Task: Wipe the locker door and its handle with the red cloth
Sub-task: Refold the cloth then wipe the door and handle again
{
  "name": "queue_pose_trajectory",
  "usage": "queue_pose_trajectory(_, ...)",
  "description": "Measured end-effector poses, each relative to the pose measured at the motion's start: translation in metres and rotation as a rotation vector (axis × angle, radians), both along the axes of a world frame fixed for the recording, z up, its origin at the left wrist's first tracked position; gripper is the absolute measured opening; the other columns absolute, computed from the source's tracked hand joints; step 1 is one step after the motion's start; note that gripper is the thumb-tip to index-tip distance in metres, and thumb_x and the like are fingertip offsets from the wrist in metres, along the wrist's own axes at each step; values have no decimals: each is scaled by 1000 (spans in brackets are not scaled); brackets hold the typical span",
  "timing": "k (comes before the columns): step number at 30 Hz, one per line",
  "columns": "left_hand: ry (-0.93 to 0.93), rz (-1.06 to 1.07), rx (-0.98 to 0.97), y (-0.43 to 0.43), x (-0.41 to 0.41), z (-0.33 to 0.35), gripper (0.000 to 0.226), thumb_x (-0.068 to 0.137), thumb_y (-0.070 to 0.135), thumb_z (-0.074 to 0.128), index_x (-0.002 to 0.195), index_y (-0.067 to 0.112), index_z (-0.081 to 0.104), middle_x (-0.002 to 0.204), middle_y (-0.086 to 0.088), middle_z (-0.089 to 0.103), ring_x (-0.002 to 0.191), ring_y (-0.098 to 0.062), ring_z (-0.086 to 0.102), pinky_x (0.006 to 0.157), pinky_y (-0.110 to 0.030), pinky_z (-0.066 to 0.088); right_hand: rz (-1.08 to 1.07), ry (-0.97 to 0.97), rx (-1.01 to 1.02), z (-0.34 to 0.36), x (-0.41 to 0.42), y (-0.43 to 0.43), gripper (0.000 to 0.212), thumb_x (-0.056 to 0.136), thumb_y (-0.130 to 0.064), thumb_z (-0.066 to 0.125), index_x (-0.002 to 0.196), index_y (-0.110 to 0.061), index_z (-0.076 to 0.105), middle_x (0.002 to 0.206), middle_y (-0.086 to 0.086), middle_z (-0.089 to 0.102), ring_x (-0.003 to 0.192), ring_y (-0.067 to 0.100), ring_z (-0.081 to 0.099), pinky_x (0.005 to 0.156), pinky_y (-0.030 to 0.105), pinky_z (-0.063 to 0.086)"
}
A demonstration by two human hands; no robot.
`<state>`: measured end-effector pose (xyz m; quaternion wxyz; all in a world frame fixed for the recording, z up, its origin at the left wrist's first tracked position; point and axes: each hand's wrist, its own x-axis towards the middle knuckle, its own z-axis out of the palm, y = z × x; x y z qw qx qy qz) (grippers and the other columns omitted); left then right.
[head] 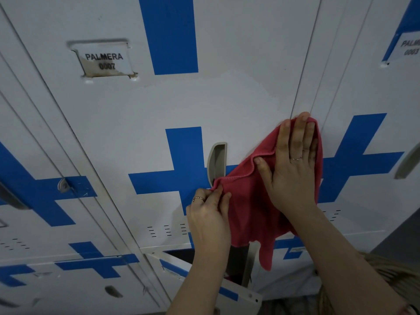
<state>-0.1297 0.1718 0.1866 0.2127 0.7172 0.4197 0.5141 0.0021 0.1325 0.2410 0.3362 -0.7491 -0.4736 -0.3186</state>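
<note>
The red cloth [247, 205] lies flat on the white locker door [227, 105], close to the door's right edge. One end of it hangs down toward 6 o'clock. The right hand [293, 169] rests on top of the cloth. Its fingers are straight and close together and point to 12 o'clock, and the flat palm presses the cloth on the door. The left hand [208, 212] is lower, at about 8 o'clock from the right one. Its thumb and fingers [219, 189] pinch the cloth's left corner.

The handle [217, 162] is a grey dip in the door, set in a blue cross [184, 155]. It is long and thin and runs from 12 o'clock down to 6 o'clock. The pinched corner sits right at its bottom end.

From the left fingers the handle is at 12 o'clock and very near. From the right hand it is at 9 o'clock, a little farther off. So I think the left hand is nearer, and the cloth should rub up and down along the dip.
</note>
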Motion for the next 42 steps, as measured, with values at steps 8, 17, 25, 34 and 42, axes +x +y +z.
queue_pose_trajectory(8,-30,-60,-170,-11,5,23,33,90,34,53,109,11,66,90,0,49,80,-8,44,78,-20,39,-8,0,12,0,-2,1,67,92,-53,16,141,-16,-10,147,11,-7,133,10,-27,109,24,-18)
queue_pose_trajectory(17,-75,53,97,-8,15,46,24,85,24,58,88,4,71,78,-12,65,64,-13,49,68,-12,38,-5,-19,15,1,-1,1,67,92,-53,18,141,-14,-7,147,12,-6,134,11,-26,110,24,-17)
queue_pose_trajectory(25,-322,-37,121,5,17,71,21,81,21,64,90,4,73,69,-6,67,63,-13,58,66,-18,45,-4,-11,42,0,-1,2,66,91,-55,17,140,-16,-7,146,11,-5,133,9,-26,110,24,-16)
queue_pose_trajectory(34,-122,-37,18,4,3,40,20,81,28,68,86,10,75,63,-5,68,52,-20,58,59,-38,53,2,-11,35,-1,-1,2,65,92,-52,17,141,-17,-7,147,10,-5,134,9,-26,111,25,-15)
queue_pose_trajectory(42,-295,-77,74,10,8,68,26,79,29,65,89,8,74,73,-5,71,62,-17,64,66,-32,53,-3,-16,47,0,0,3,67,92,-52,21,141,-14,-6,147,12,-5,134,10,-25,111,25,-15)
